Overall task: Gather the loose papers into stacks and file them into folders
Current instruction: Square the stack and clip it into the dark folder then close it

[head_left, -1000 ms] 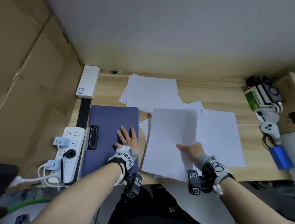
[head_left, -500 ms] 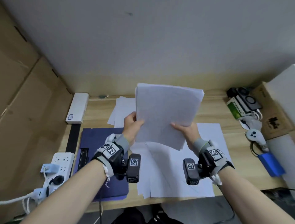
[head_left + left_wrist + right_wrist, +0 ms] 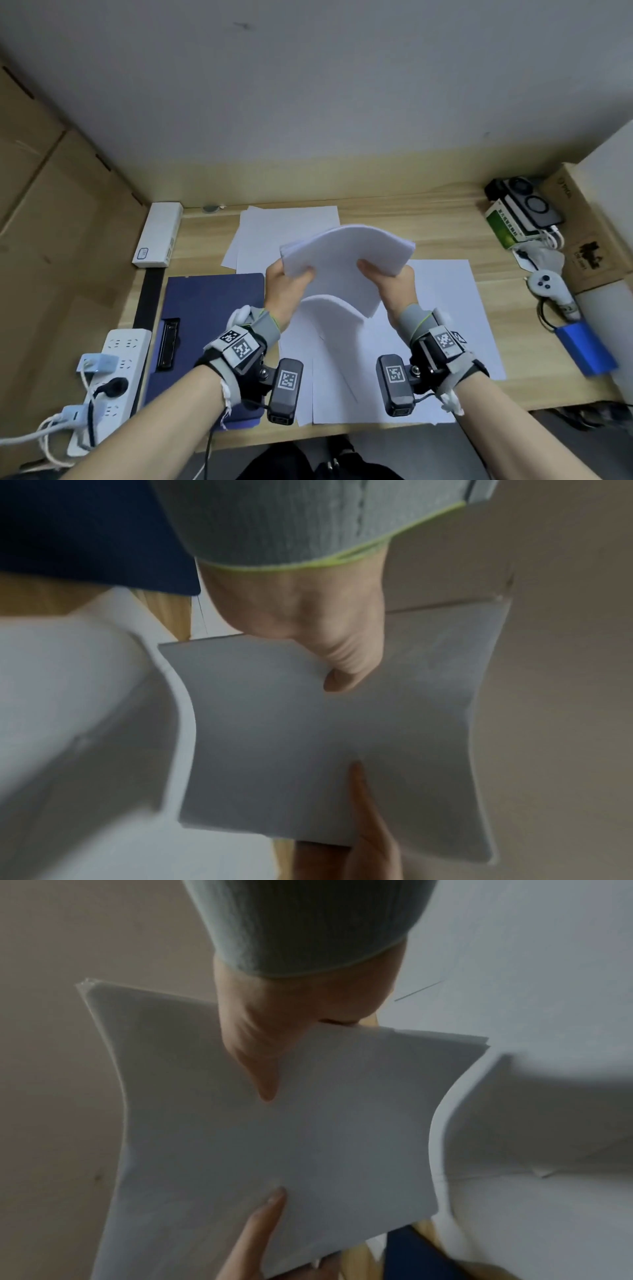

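Observation:
A stack of white papers hangs above the desk's middle, bowed upward between both hands. My left hand grips its left edge and my right hand grips its right edge, thumbs on top. The left wrist view shows the thumb pressed on the stack. In the right wrist view the thumb also lies on the stack. One sheet curls beneath. Loose papers lie at the back and the right. A closed dark-blue clip folder lies to the left.
A white power strip with plugs sits at the front left, a long white box behind it. At the right edge are a blue battery pack, a white controller, a green-white box and a cardboard box. Cardboard lines the left wall.
My left hand left the folder and joined the right on the stack. Both lifted it upright off the desk, then tipped it flatter and bowed it.

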Available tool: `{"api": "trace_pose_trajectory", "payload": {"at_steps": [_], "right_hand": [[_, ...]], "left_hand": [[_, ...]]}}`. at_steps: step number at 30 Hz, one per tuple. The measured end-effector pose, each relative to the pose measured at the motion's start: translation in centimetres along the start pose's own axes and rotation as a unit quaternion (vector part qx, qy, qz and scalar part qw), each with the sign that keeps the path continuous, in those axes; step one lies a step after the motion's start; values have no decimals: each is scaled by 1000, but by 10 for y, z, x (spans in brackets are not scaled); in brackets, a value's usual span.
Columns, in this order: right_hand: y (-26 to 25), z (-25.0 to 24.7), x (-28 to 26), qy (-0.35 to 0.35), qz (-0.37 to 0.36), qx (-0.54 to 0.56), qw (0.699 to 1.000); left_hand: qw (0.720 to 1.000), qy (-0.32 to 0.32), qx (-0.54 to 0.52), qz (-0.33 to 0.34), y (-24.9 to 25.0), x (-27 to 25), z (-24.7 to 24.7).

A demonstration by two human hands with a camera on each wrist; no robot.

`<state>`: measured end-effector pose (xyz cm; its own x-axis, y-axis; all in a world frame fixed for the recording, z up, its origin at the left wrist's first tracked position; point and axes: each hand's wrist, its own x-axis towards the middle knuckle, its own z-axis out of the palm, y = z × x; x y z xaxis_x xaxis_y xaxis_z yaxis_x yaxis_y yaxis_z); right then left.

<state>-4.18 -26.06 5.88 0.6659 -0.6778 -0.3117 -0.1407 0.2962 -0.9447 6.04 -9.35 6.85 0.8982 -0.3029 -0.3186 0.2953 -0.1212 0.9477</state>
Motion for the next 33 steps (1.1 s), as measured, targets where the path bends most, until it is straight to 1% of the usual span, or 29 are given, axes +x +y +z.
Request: {"api": "trace_pose_trajectory", "payload": {"at_steps": [3, 6, 10, 13, 15, 16, 17, 18, 20, 21, 22, 24, 26, 29, 33], "right_hand": [[13, -3, 3, -24, 38, -44, 998], [22, -5, 8, -3, 59, -55, 997], [34, -8, 12, -11, 78, -75, 994], [36, -5, 15, -19, 67, -73, 995], [34, -5, 17, -34, 52, -70, 996], [36, -3, 17, -43, 55, -75, 995], [40, -3, 17, -46, 64, -85, 993], [46, -4, 18, -44, 76, -101, 991], [64, -7, 20, -31, 115, -150, 981], [73, -8, 20, -27, 137, -169, 976], [82, -10, 19, -27, 158, -180, 971], [95, -13, 16, -30, 189, -195, 962], [108, -13, 11, -34, 205, -218, 953], [115, -15, 3, -33, 228, -227, 946], [117, -18, 0, -32, 238, -240, 941]], "left_hand": [[999, -16, 27, -31, -14, 1, -4], [998, -12, 34, -42, -19, 7, -2], [994, -26, 64, -83, -28, 9, -3], [994, -30, 62, -85, -33, 8, -12], [989, -66, 100, -87, -38, 8, -28], [981, -82, 146, -98, -45, 6, -41], [966, -88, 216, -111, -54, 3, -53], [941, -86, 301, -124, -64, 0, -64], [877, -72, 447, -162, -88, -8, -84], [848, -67, 492, -185, -99, -11, -89], [825, -69, 521, -207, -110, -16, -92], [793, -78, 565, -216, -124, -21, -94], [774, -78, 594, -206, -141, -23, -92], [755, -59, 628, -177, -146, -24, -84], [754, -51, 633, -168, -149, -23, -80]]}}
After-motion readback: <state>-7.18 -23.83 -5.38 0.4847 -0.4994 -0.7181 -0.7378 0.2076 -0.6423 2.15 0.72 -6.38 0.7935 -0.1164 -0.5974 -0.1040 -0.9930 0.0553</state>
